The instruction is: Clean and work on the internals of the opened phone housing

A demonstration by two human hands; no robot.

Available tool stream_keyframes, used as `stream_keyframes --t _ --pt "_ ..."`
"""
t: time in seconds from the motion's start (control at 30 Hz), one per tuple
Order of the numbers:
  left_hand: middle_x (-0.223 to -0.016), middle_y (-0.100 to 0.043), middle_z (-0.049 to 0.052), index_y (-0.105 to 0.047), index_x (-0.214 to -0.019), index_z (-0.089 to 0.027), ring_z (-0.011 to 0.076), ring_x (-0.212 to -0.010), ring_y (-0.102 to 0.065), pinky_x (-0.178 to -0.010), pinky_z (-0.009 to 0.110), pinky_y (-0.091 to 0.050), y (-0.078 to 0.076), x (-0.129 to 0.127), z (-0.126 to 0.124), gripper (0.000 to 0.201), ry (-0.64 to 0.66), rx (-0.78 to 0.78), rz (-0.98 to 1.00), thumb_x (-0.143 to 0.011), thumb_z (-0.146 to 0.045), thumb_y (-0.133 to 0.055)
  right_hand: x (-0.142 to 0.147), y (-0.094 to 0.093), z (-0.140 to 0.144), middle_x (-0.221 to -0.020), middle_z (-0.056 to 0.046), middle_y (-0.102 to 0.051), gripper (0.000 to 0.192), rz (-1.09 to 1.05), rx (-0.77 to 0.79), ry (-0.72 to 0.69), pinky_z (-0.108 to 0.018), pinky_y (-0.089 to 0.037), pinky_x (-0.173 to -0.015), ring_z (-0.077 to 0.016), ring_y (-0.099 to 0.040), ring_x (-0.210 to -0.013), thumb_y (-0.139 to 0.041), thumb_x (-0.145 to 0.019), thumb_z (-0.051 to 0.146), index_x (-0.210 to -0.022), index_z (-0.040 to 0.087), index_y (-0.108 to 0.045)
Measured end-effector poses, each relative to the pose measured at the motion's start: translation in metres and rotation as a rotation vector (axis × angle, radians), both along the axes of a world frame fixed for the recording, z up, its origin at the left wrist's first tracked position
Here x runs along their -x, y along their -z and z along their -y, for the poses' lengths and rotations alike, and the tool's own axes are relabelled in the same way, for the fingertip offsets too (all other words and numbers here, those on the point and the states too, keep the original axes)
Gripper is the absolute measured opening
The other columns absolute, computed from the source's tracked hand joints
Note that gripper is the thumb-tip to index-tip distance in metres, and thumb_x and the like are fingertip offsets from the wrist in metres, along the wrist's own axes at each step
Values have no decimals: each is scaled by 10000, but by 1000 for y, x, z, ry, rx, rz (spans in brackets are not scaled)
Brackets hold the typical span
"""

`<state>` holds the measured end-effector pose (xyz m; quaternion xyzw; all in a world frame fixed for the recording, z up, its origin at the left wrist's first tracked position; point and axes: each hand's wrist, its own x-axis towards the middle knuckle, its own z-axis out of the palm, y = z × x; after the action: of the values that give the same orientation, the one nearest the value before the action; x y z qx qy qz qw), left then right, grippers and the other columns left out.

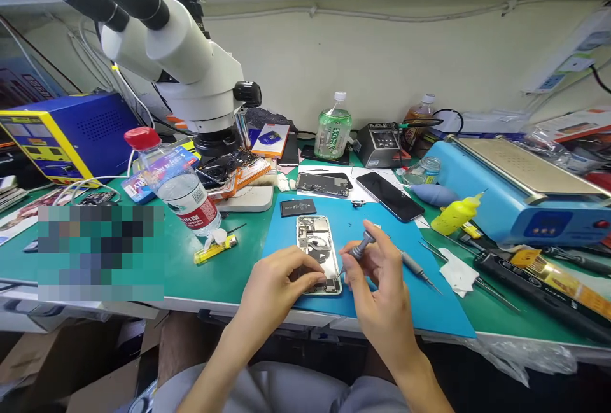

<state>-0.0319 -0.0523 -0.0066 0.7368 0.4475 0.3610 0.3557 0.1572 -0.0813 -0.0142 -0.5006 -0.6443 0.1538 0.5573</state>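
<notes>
An opened smartphone lies back-down on the blue mat, its inside parts showing. My left hand reaches over its lower left part, thumb and forefinger pinched together; whatever is between them is too small to make out. In my right hand is a small grey screwdriver, tilted, held between thumb and fingers. Its thin tip points down at the phone's lower right part; contact is unclear. A black battery lies just above the phone. Another screwdriver rests right of my right hand.
Behind the mat are a detached screen assembly and a dark phone. A water bottle and a microscope stand left. On the right are tweezers, a yellow squeeze bottle and a blue heating plate.
</notes>
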Motion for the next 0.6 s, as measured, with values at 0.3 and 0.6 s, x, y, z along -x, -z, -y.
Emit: stream_keyframes --t 0.3,0.6 --pt "-955 -773 -14 -807 -946 -265 178 -898 -692 -777 270 -465 0 2 1 95 50 -22 -46 -1002 -238 -735 1 -2 1 -1103 11 -681 503 -272 70 -214 -313 -640 -670 -111 -697 -702 -600 -1074 239 -1501 427 -411" --pt "-990 -771 -10 -719 -973 -248 191 -938 -681 -836 295 -455 -3 5 4 156 49 -43 -78 -1081 -280 -610 -5 3 8 -1083 -39 -684 480 -42 71 -36 -277 -568 -588 -121 -643 -683 -576 -1081 292 -1540 349 -445"
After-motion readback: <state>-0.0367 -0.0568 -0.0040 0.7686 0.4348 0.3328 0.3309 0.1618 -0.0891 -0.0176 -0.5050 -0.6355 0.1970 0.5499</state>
